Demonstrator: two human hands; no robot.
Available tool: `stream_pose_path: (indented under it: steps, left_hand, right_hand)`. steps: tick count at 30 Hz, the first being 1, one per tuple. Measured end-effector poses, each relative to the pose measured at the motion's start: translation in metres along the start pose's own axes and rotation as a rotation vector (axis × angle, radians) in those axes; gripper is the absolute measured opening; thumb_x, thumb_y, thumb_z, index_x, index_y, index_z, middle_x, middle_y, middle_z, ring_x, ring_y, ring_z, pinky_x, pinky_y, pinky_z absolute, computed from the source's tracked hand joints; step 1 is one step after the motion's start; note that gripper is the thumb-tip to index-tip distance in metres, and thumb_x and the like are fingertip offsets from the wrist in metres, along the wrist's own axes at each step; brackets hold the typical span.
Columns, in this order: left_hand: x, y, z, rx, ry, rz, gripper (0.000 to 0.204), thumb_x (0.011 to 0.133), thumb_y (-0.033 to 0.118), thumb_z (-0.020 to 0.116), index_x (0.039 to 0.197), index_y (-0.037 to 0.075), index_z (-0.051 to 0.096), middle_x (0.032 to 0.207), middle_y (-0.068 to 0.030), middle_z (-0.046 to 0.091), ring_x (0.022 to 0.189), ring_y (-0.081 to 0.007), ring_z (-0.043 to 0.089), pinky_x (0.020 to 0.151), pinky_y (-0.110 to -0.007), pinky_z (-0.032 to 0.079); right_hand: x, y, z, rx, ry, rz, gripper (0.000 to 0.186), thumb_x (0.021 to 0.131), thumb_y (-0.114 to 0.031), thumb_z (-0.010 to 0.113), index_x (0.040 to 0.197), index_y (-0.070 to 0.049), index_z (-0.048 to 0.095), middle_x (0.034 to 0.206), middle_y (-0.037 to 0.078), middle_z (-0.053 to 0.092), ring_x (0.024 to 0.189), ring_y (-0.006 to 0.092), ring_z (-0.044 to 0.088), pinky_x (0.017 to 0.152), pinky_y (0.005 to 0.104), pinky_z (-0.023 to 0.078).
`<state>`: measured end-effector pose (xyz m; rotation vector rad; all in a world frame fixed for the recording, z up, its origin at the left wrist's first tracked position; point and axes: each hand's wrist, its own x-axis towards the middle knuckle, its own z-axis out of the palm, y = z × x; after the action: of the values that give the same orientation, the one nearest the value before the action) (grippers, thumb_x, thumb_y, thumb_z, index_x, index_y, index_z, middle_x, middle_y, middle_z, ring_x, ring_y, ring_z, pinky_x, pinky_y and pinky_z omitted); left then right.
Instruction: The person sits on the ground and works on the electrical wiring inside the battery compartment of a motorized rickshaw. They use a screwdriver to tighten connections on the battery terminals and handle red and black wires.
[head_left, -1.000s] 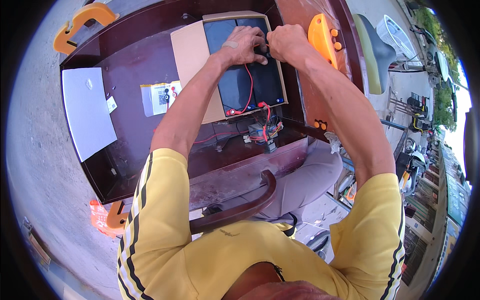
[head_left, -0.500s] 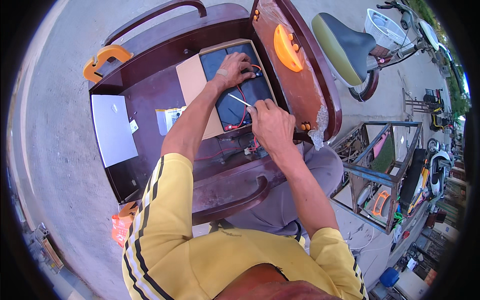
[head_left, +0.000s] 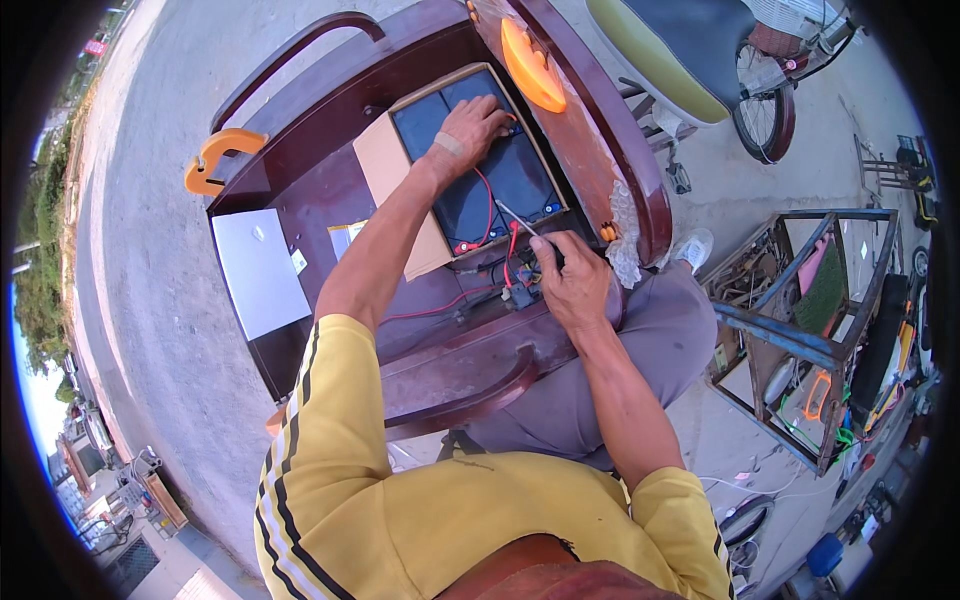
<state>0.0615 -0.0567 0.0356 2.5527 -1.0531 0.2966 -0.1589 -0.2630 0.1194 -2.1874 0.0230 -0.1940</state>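
Note:
My left hand [head_left: 470, 130] rests over the dark block batteries [head_left: 462, 205] in an opened cardboard box [head_left: 388, 150]. Its fingers are curled at the far right terminal, closed on a red wire [head_left: 489, 190] that runs beneath the hand; the fingertips are partly hidden. In my right hand [head_left: 575, 280] is a screwdriver with a thin metal shaft [head_left: 517, 217], its handle covered by the fingers. The shaft points up and left over the box's near edge. A red terminal [head_left: 464, 248] shows at the near left corner, a blue one [head_left: 551, 208] at the near right.
The box stands in a dark red seat compartment [head_left: 330, 190] with a raised lid [head_left: 640, 150]. Loose wires and a connector [head_left: 522, 295] lie near the box. A white panel [head_left: 262, 275] leans at the left end. A metal frame [head_left: 800, 340] and bicycle [head_left: 765, 100] stand right.
My right hand has drawn the screwdriver back toward me, off the middle of the batteries to the box's near edge. The left hand stays at the same terminal. The view has turned somewhat.

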Motion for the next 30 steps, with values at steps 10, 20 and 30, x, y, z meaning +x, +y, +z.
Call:
stream_pose_path:
  steps: [10,20,30]
  left_hand:
    - [0.04,-0.007,-0.008,-0.384,-0.259,-0.249,0.02,0.091,0.008,0.074,0.11,0.003,0.071,0.108,-0.0147,0.071,0.104,-0.0328,0.07,0.091,-0.043,0.054]
    - [0.06,-0.064,0.028,-0.154,-0.541,-0.214,0.043,0.088,0.024,0.083,0.126,0.009,0.071,0.137,-0.0184,0.064,0.129,-0.0378,0.058,0.11,-0.045,0.047]
    - [0.076,-0.056,0.03,-0.182,-0.611,-0.403,0.066,0.084,0.035,0.088,0.142,0.013,0.064,0.147,-0.0146,0.057,0.138,-0.0411,0.043,0.119,-0.05,0.034]
  right_hand:
    - [0.005,0.008,-0.001,0.008,0.002,0.024,0.025,0.1,-0.032,0.069,0.098,-0.007,0.073,0.091,0.012,0.072,0.082,0.0369,0.071,0.07,0.0418,0.054]
    - [0.001,0.011,0.0,0.047,-0.06,0.035,0.026,0.102,-0.034,0.067,0.1,-0.008,0.073,0.095,0.011,0.073,0.087,0.036,0.071,0.072,0.0415,0.054]
    - [0.002,0.018,-0.008,0.082,-0.071,0.036,0.028,0.101,-0.034,0.069,0.1,-0.006,0.073,0.093,0.011,0.072,0.085,0.0342,0.071,0.075,0.0408,0.054]
